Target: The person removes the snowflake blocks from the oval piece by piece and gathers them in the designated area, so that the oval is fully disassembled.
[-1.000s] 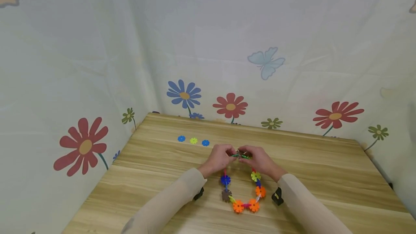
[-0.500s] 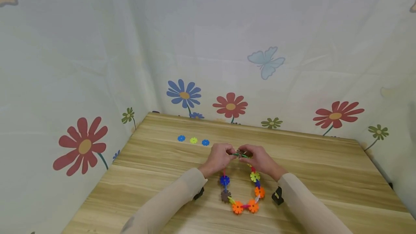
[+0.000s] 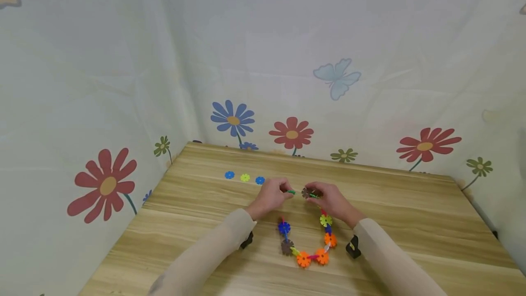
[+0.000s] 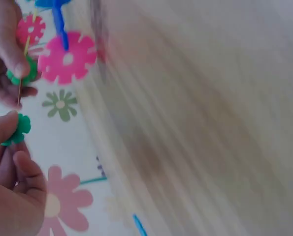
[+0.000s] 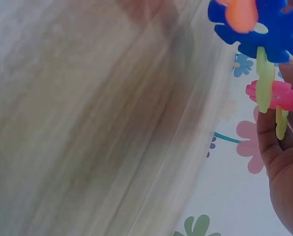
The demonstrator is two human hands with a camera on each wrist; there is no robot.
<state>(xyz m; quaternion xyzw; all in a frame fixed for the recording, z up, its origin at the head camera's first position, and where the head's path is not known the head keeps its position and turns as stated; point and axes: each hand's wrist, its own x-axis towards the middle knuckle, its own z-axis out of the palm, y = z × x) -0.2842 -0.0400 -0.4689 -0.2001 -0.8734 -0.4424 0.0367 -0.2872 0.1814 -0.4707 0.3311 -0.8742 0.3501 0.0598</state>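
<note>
Head view: over a wood-grain table (image 3: pixel 185 204), in front of a flower-printed backdrop (image 3: pixel 255 35), a person's two hands are raised just apart. The left hand (image 3: pixel 270 195) pinches a single green disc (image 3: pixel 291 192), separate from everything else. The right hand (image 3: pixel 332 201) pinches one end of a chain (image 3: pixel 303 260) of notched, coloured discs, with a brown disc (image 3: pixel 306 192) at its tip. The chain curves toward the person in a U, its other end below the left hand, touching neither hand. Much of the joining looks done; the green disc and three loose discs, a blue one (image 3: pixel 229 175), a yellow one (image 3: pixel 245 177) and another blue one (image 3: pixel 260 180), are unattached.

Left wrist view: the left thumb and fingers grip the green disc; above, the right hand grips a second green disc (image 4: pixel 30 73), the brown disc edge-on beside it. A pink disc (image 4: pixel 67 59) of the chain shows nearby.

Right wrist view: chain pieces partly cover the right hand, so its grip cannot be told here. No brand, label or writing is readable in any view.
</note>
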